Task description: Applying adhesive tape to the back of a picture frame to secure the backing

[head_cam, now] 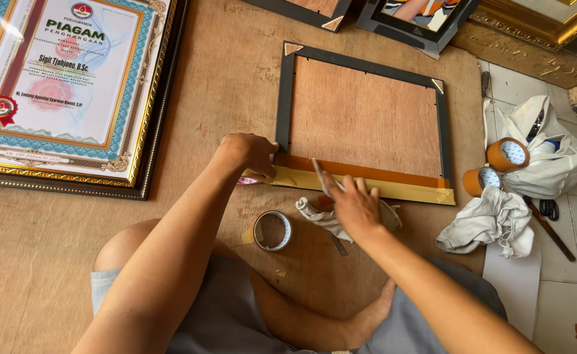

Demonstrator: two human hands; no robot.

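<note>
On the brown plywood floor board (pixel 190 85), my left hand (pixel 252 154) presses flat on brown tape (pixel 360 180) along a black rectangular frame (pixel 282 98); my right hand (pixel 354 203) grips a thin blade (pixel 320 176).

black picture frame (pixel 363 118) lies face down, brown tape strip (pixel 360 183) along its near edge, thin blade (pixel 320 176) resting on the tape.

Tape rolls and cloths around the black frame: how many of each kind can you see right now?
Brown tape rolls beside the white bag: 2
Nearly used-up tape roll on the board near the knee: 1
White cloths: 2, one under the right hand, one crumpled by the floor tiles
Total: 5
</note>
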